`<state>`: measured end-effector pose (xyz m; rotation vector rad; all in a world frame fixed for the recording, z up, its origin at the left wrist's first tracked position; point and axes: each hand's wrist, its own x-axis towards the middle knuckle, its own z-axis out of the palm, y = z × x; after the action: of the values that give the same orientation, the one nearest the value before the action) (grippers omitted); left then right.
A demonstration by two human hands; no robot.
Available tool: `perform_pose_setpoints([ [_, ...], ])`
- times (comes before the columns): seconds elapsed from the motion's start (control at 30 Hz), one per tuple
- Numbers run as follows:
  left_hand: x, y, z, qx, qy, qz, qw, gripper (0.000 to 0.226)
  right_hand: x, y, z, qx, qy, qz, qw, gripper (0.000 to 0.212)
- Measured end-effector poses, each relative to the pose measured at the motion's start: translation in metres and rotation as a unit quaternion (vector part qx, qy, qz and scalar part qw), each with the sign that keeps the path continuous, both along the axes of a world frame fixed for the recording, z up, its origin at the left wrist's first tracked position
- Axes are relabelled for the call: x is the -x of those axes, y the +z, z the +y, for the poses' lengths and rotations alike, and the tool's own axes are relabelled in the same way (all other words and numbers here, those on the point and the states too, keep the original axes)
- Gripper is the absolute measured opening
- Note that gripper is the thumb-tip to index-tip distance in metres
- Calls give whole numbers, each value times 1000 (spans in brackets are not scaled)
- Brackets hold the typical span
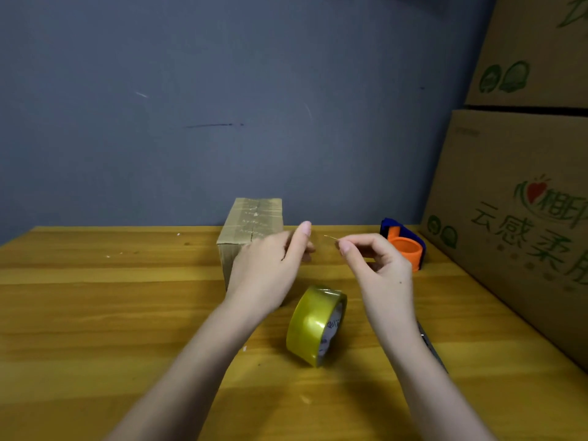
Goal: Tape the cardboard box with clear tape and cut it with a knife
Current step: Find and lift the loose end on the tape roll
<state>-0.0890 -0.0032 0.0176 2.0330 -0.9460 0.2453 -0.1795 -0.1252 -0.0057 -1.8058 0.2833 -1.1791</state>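
Observation:
A small cardboard box [254, 218] with old tape on its top stands at the back of the wooden table [95, 313]. My left hand [270, 265] hovers in front of the box and hides its lower right part. My right hand [378, 268] is raised beside it, fingertips pinched. A thin strip of clear tape [329, 237] stretches between the two hands; only its faint edge shows. The yellowish roll of clear tape [313, 324] stands on its edge on the table below the hands. A dark knife [431, 345] lies to the right, mostly hidden by my right forearm.
An orange and blue tape dispenser [404, 243] sits at the back right. Large printed cardboard cartons [521, 218] are stacked along the table's right side. A blue-grey wall [222, 106] rises behind the table.

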Motion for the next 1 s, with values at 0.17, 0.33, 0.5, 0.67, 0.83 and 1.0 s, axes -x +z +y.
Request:
perform_pose_setpoints([
  [0.17, -9, -31, 7, -36, -8, 148, 988, 52, -4, 5, -7, -48, 25, 30, 998, 8],
  [0.33, 6, -45, 0, -77, -90, 275, 954, 42, -4, 13, -12, -47, 36, 39, 997, 5],
  [0.5, 17, -36, -9, -2, -155, 420, 894, 39, -2, 15, -16, -55, 11, 42, 998, 11],
  [0.67, 26, -37, -7, 20, -232, 452, 861, 40, 2, 16, -22, -10, -57, 39, 998, 9],
  [0.83, 26, -37, 7, 19, -273, 396, 877, 33, 5, 11, -26, 9, -66, 48, 997, 10],
  [1.0, 22, -42, 17, 20, -285, 346, 894, 23, 3, 1, -19, 37, -63, 63, 995, 10],
])
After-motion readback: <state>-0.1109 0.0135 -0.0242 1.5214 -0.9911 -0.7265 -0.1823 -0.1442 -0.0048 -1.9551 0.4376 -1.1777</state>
